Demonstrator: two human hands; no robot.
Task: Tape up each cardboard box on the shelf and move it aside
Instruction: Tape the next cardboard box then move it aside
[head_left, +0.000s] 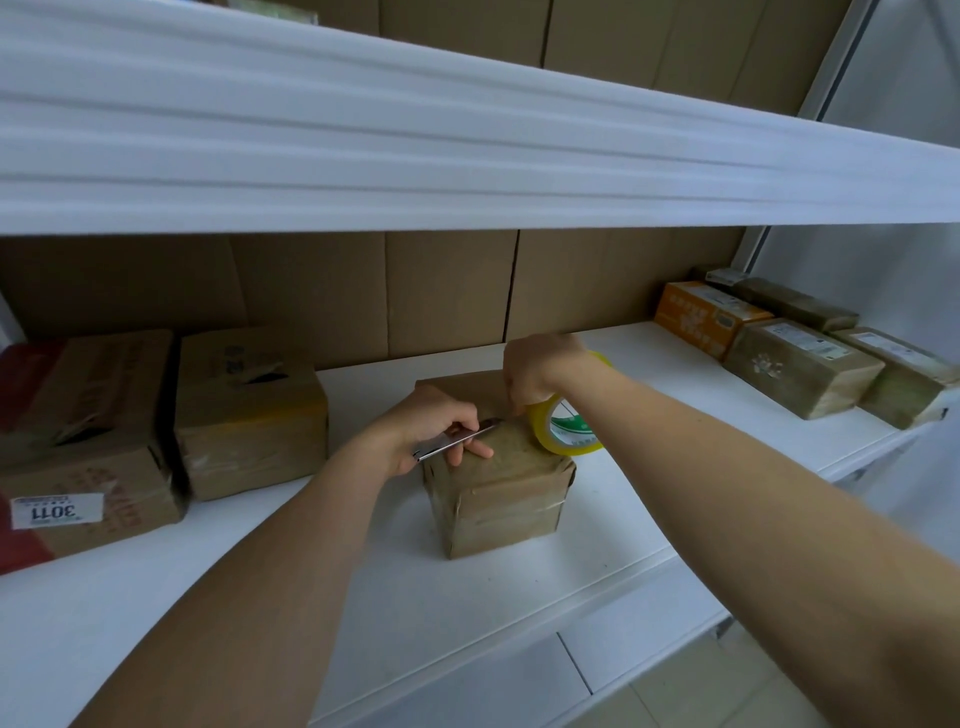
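Overhead, an upper shelf (467, 156) hangs low above both hands, while the white shelf (467, 597) under them has bare board toward its front edge. Left of the left hand (434, 426) sit two cardboard boxes (249, 421), and beyond the right hand (540, 366) a row of small parcels (800, 366). Between them stands the taped box (498, 483). The right hand grips a yellow tape roll (563, 423) on its top; the left pinches a slim blade (457, 440).
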